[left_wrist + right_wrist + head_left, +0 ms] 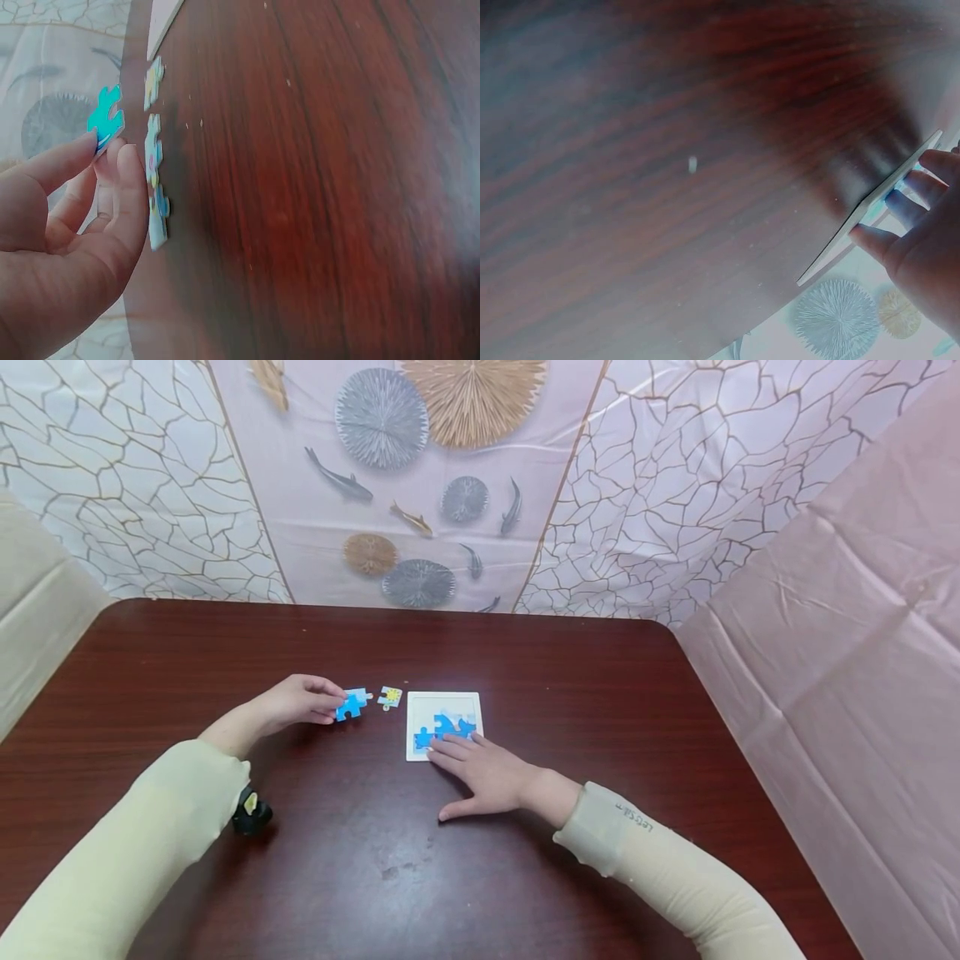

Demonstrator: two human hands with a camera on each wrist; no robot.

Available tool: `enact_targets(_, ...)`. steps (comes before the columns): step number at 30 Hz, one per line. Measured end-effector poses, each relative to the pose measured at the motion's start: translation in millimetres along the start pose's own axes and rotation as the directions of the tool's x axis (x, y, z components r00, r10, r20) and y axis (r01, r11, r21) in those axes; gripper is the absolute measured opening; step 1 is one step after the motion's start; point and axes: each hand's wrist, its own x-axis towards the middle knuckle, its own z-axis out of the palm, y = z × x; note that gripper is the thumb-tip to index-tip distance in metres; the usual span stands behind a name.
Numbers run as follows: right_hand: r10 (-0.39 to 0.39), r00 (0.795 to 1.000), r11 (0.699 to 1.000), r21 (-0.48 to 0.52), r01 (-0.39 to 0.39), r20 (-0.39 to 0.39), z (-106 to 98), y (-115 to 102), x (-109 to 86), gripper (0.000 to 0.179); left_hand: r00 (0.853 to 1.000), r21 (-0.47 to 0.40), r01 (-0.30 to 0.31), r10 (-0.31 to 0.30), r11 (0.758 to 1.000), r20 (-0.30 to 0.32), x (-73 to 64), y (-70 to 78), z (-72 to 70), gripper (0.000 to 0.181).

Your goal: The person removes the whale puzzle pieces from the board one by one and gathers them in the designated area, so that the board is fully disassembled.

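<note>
My left hand pinches a blue jigsaw piece between thumb and fingertips, raised over the table in the left wrist view. Beneath it, a pale piece shows partly in the head view. A jigsaw piece with a yellow sun lies between that hand and a square white puzzle tray. Several blue joined pieces fill the tray's lower part. My right hand rests with fingers spread and straight across the tray's lower right, covering some of the pieces there. Its thumb points out over the table.
Everything lies on a dark red-brown wooden table. Patterned cloth hangs behind its far edge, and pale cloth hangs along the right side. A black wrist device sits by the left sleeve.
</note>
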Motion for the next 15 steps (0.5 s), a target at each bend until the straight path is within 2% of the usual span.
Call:
enact_targets(7,-0.005,1.000,1.000,-0.004,0.005,-0.006,1.1,0.9,0.2,0.085,1.000,-0.023,-0.001,0.001,1.000,-0.008,-8.0,-11.4,-12.7,0.043)
enact_targets(11,-0.007,1.000,1.000,0.002,0.007,-0.005,0.5,0.7,-0.1,0.085,0.999,-0.062,-0.026,0.027,0.998,0.018,-11.4,-21.3,-21.7,0.041)
enact_targets(14,-0.004,1.000,1.000,0.003,0.004,0.000,0.0,0.4,-0.3,0.085,1.000,-0.062,-0.008,0.009,0.998,0.028,-14.9,-24.1,-24.2,0.040)
enact_targets(15,-0.004,1.000,1.000,0.002,0.004,0.001,-0.1,0.4,-0.4,0.085,1.000,-0.043,0.014,-0.013,0.999,0.018,-16.2,-24.1,-24.1,0.043)
